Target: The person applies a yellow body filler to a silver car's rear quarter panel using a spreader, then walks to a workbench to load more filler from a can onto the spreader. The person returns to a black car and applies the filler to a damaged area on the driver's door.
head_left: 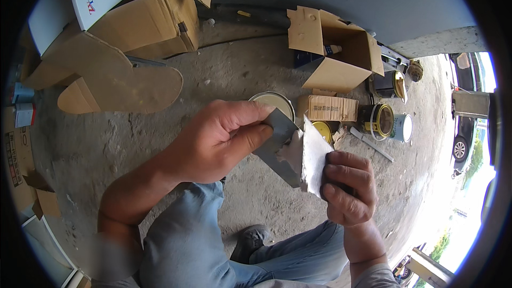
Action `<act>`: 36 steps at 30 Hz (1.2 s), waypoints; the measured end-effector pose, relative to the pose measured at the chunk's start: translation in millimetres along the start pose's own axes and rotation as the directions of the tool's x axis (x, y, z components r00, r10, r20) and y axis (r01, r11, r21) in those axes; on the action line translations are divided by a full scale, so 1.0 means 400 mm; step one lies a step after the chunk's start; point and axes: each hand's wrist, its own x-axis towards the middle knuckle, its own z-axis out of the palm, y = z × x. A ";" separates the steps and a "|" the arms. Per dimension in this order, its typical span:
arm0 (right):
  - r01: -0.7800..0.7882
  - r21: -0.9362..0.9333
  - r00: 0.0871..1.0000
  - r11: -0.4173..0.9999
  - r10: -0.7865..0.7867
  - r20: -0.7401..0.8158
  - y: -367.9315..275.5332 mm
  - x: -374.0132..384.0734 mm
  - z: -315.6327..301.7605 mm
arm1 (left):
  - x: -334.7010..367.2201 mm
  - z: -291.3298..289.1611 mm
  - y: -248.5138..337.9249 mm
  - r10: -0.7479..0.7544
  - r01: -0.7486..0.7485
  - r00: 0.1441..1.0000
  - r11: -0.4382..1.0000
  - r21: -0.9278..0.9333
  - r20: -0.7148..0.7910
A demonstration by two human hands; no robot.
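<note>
Fingers and thumb of my left hand (210, 138) pinch the upper end of a thin grey flat spreader (278, 137). A smear of pale pinkish putty (292, 152) sits along its right side. My right hand (349, 188) is closed on a second flat spreader (316, 159), whose visible face is coated white. The edges of the two spreaders meet in front of me, with the putty between them. Just behind my left fingertips, a round open can (274, 99) stands on the floor, partly hidden.
An open cardboard box (341, 72) stands ahead, beside a small carton (330, 108). Several paint cans, including a black one (376, 120) and a white one (402, 128), are at the right near a flat strip (372, 144). Larger cardboard (154, 21) lies at the far left.
</note>
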 end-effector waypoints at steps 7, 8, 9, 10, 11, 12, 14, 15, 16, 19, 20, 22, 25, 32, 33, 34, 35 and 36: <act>-0.002 -0.197 0.999 0.980 0.012 0.046 0.026 0.009 -0.010 | 0.002 0.012 0.012 -0.058 0.056 0.992 0.998 -0.013 -0.109; -0.007 -0.219 0.998 0.976 0.019 0.053 0.028 0.010 -0.011 | 0.001 0.013 0.011 -0.046 0.045 0.992 0.999 -0.014 -0.121; -0.012 -0.233 0.998 0.972 0.026 0.057 0.029 0.010 -0.014 | 0.001 0.014 0.009 -0.020 0.016 0.990 1.000 -0.027 -0.136; -0.018 -0.247 0.998 0.969 0.034 0.060 0.030 0.011 -0.017 | 0.001 0.014 0.005 0.000 0.000 0.990 1.000 0.000 -0.141; -0.025 -0.265 0.997 0.964 0.044 0.064 0.032 0.009 -0.023 | 0.004 0.013 0.001 0.034 -0.032 0.989 0.999 0.015 -0.147; -0.029 -0.266 0.996 0.963 0.049 0.068 0.034 0.009 -0.028 | 0.005 0.014 -0.003 0.070 -0.069 0.984 0.998 0.015 -0.164; -0.039 -0.289 0.993 0.957 0.070 0.095 0.044 0.002 -0.039 | 0.004 0.007 -0.006 0.108 -0.098 0.980 0.993 0.067 -0.166; -0.049 -0.340 0.990 0.939 0.091 0.109 0.051 -0.003 -0.045 | 0.004 0.006 -0.007 0.121 -0.108 0.979 0.990 0.085 -0.165; -0.071 -0.350 0.980 0.934 0.130 0.149 0.060 -0.010 -0.049 | 0.003 0.004 -0.006 0.126 -0.123 0.975 0.992 0.026 -0.184; -0.246 -0.224 0.967 0.943 0.255 0.013 0.093 -0.035 -0.044 | 0.004 0.001 -0.006 0.158 -0.173 0.966 0.983 -0.055 -0.202; -0.342 -0.087 0.937 0.936 0.333 -0.105 0.104 -0.044 -0.035 | 0.005 0.005 -0.007 0.158 -0.172 0.966 0.984 -0.050 -0.205; -0.335 0.503 0.820 0.797 0.510 -0.261 0.113 -0.054 -0.024 | 0.014 0.005 -0.014 0.157 -0.168 0.965 0.985 -0.035 -0.208; -0.147 0.950 0.675 0.276 0.730 -0.107 0.101 -0.050 -0.008 | 0.026 0.014 -0.030 0.104 -0.134 0.973 0.981 -0.138 -0.205; -0.148 0.928 0.864 0.343 0.502 -0.047 0.082 0.013 0.022 | 0.036 0.026 -0.053 0.056 -0.093 0.967 0.986 -0.137 -0.249; -0.179 0.901 0.879 0.395 0.475 -0.033 0.086 0.017 0.018 | 0.035 0.023 -0.052 0.073 -0.099 0.962 0.991 -0.090 -0.262; -0.208 0.870 0.893 0.447 0.450 -0.017 0.092 0.021 0.015 | 0.034 0.020 -0.051 0.089 -0.104 0.958 0.994 -0.043 -0.273; -0.230 0.847 0.902 0.479 0.431 0.001 0.094 0.021 0.010 | 0.033 0.020 -0.049 0.096 -0.108 0.955 0.994 -0.027 -0.281; -0.277 0.779 0.909 0.563 0.417 0.022 0.096 0.021 0.003 | 0.032 0.018 -0.048 0.105 -0.112 0.952 0.994 -0.010 -0.287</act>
